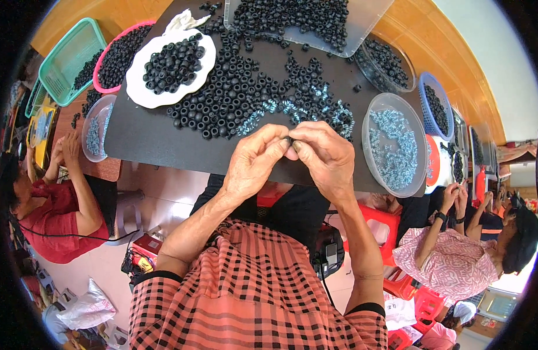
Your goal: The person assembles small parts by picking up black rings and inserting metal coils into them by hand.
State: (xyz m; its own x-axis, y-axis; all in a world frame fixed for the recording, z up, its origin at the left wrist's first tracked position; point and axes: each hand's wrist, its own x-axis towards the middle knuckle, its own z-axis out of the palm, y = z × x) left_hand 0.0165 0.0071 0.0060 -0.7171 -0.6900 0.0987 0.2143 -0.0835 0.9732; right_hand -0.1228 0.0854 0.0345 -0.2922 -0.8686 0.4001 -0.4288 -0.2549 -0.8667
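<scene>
My left hand (256, 160) and my right hand (327, 158) meet just over the near edge of the dark table (158, 140). Thumbs and fingertips of both pinch a small black piece (289, 141), mostly covered by the fingers. It resembles the black ring-shaped pieces (222, 96) heaped beyond my hands. Among that heap's near side lie small shiny bluish coil-like pieces (251, 121). More of the bluish pieces fill a round clear tub (369, 146) to the right of my hands.
At the far left stands a white scalloped plate (138, 90) of black pieces. A clear bin (362, 29) lies at the back, near a clear round bowl (406, 87). Pink (98, 81) and blue (450, 131) baskets flank the table. Other people (53, 216) work on both sides.
</scene>
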